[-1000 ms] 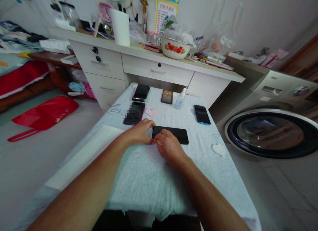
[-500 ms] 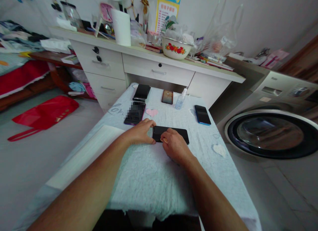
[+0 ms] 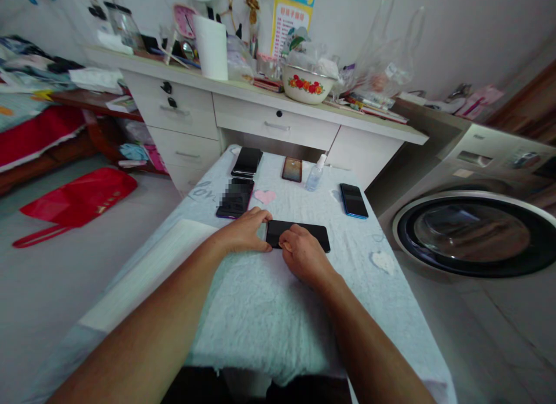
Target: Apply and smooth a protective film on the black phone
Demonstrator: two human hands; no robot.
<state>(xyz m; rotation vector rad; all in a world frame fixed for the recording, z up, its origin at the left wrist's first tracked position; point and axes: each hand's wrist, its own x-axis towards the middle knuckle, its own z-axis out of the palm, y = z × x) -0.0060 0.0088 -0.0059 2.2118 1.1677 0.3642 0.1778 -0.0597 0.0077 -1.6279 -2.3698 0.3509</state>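
Observation:
A black smartphone (image 3: 319, 235) lies crosswise on the cloth-covered table. My left hand (image 3: 247, 230) grips its left end, thumb at the near corner and fingers at the far one. Over the middle of the screen, my right hand (image 3: 303, 252) is closed with the knuckles bent. A small tan-orange edge shows at its fingers; what it belongs to is hidden. Beyond my left hand lies a phone with a purple edge (image 3: 243, 202), partly pixelated. A clear spray bottle (image 3: 314, 175) stands upright behind the smartphone, beside a brownish phone-shaped piece (image 3: 292, 169).
Stacked black phones (image 3: 247, 161) sit at the table's far left, a blue-edged phone (image 3: 354, 201) at the right. A white strip (image 3: 152, 274) runs along the left side. Behind is a white drawer desk (image 3: 278, 117); a washing machine (image 3: 473, 219) stands to the right.
My right hand has shifted very slightly left over the phone's screen. My left hand keeps its hold, and the other things stay where they were.

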